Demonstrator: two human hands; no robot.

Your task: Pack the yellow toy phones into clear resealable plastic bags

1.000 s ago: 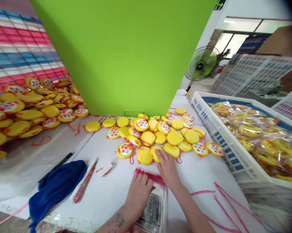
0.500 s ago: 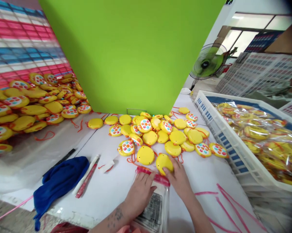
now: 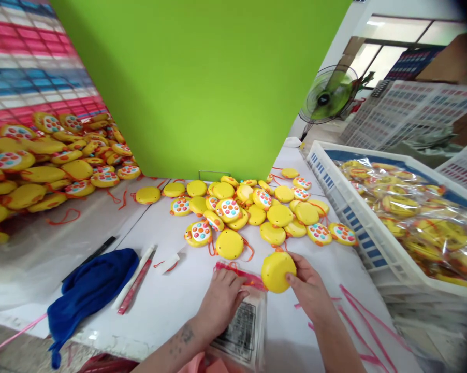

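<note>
Right hand (image 3: 310, 290) grips a round yellow toy (image 3: 279, 272) at its edge between thumb and fingers, toy at 9 o'clock from the hand; smooth plastic and so light a hold could let it slip onto the table (image 3: 171, 311). Left hand (image 3: 221, 299) rests flat, fingers together, on a clear plastic bag (image 3: 239, 331). Loose toy pile (image 3: 249, 217) sits at 12 o'clock.

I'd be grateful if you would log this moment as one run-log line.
left hand flat on plastic bag | right hand holding yellow round toy
</note>
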